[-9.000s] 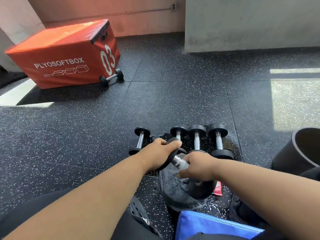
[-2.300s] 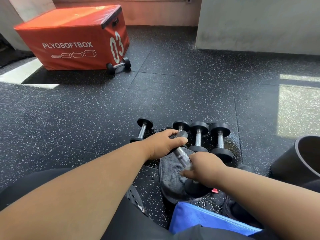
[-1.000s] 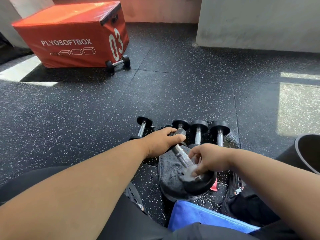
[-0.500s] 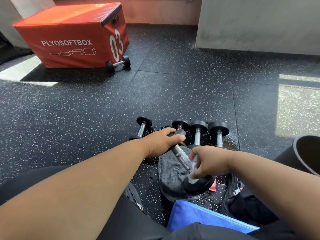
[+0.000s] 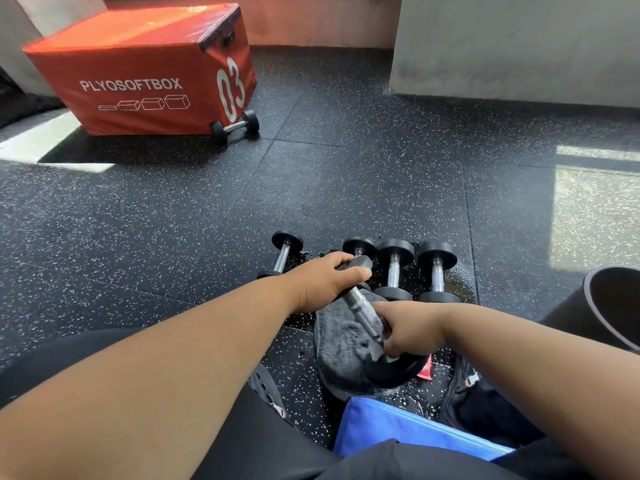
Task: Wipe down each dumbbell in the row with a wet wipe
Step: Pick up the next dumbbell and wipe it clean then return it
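I count six dumbbells: one held dumbbell (image 5: 363, 310), four row dumbbells (image 5: 394, 268) on the floor ahead, one far dumbbell (image 5: 235, 127) by the single orange plyo box (image 5: 138, 74); also one grey towel (image 5: 343, 337), one blue mat (image 5: 398, 427), and my two hands.

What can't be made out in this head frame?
- Wet wipe: mostly hidden under the right hand; only a pale scrap shows.
- Held dumbbell: far head covered by the left hand.
- Red packet: mostly behind the near head; label unreadable.
- Grey roll: cut by the right edge.
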`<state>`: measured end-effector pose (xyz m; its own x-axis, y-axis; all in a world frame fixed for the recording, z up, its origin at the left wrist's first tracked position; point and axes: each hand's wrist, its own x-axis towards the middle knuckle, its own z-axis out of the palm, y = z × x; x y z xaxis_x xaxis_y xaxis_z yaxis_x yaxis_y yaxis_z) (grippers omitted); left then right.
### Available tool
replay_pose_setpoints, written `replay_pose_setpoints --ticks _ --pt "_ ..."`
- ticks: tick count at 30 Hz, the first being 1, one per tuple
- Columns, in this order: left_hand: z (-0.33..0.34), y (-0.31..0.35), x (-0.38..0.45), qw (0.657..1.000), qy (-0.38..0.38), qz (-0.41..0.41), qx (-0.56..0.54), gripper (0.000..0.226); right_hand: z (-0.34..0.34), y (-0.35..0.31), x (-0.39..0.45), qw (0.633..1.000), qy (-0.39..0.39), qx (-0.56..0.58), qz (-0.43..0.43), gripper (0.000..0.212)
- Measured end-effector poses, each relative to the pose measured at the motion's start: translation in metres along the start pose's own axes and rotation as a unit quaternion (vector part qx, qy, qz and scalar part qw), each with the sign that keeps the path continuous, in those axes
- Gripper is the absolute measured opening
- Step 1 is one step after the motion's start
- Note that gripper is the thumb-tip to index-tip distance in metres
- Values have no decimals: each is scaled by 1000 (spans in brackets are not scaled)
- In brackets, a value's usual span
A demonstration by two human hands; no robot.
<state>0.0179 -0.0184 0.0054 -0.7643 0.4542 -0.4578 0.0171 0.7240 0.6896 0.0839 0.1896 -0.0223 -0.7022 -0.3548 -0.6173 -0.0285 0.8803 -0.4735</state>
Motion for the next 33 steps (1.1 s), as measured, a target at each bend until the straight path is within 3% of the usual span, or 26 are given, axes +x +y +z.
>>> replay_pose_setpoints --ticks 5,8,11,19,28,33 --pt "0 0 -1 1000 3 -2 3 86 18 -2 16 994 27 107 16 59" --pt "1 -2 1 1000 6 -5 4 103 28 -4 24 994 86 54 37 75" --pt "1 -3 2 1000 4 -5 -1 90 29 -5 26 994 101 -5 43 51" --pt "1 3 1 1000 0 -1 -1 77 2 6 13 1000 7 -20 20 40" --pt "-1 -8 4 1000 6 -18 -15 111 -25 4 -2 994 40 -83 54 60" --pt "-1 -4 2 1000 6 -17 -16 112 -14 -9 -9 985 67 -153 52 59"
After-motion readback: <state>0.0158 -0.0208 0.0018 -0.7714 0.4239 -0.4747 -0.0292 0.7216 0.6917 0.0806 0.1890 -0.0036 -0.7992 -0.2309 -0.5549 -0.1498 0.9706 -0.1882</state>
